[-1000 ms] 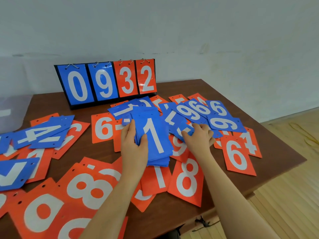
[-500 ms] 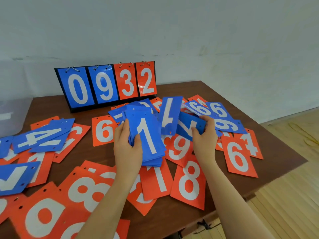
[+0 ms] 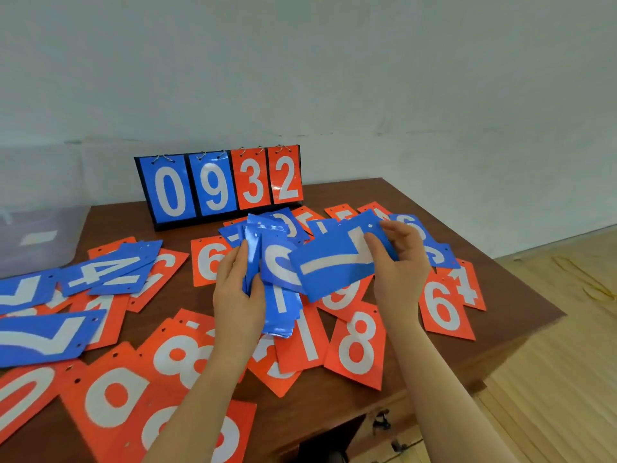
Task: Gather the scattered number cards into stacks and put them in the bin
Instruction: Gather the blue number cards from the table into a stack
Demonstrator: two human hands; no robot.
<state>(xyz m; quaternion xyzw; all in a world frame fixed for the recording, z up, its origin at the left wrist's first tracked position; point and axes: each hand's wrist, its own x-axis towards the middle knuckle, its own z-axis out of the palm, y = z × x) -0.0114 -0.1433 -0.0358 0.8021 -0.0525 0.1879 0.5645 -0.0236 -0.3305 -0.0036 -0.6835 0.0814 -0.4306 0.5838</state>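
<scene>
My left hand (image 3: pixel 237 295) grips a stack of blue number cards (image 3: pixel 279 305) above the middle of the brown table (image 3: pixel 434 369). My right hand (image 3: pixel 399 262) pinches a blue 7 card (image 3: pixel 334 262), turned sideways and held over the top of the stack. Several orange cards lie scattered below, among them an 8 (image 3: pixel 357 345) and a 6 (image 3: pixel 442 312). More blue cards lie at the left, with a 4 (image 3: pixel 110 272) on top, and behind my right hand. The clear plastic bin (image 3: pixel 36 235) stands at the table's far left.
A flip scoreboard (image 3: pixel 220 185) showing 0 9 3 2 stands at the back of the table by the white wall. The table's right and front edges drop to a wooden floor (image 3: pixel 551 362).
My right hand lifted a blue 7 card off the pile at the right and brought it sideways over the stack. The stack in my left hand has tilted up a little.
</scene>
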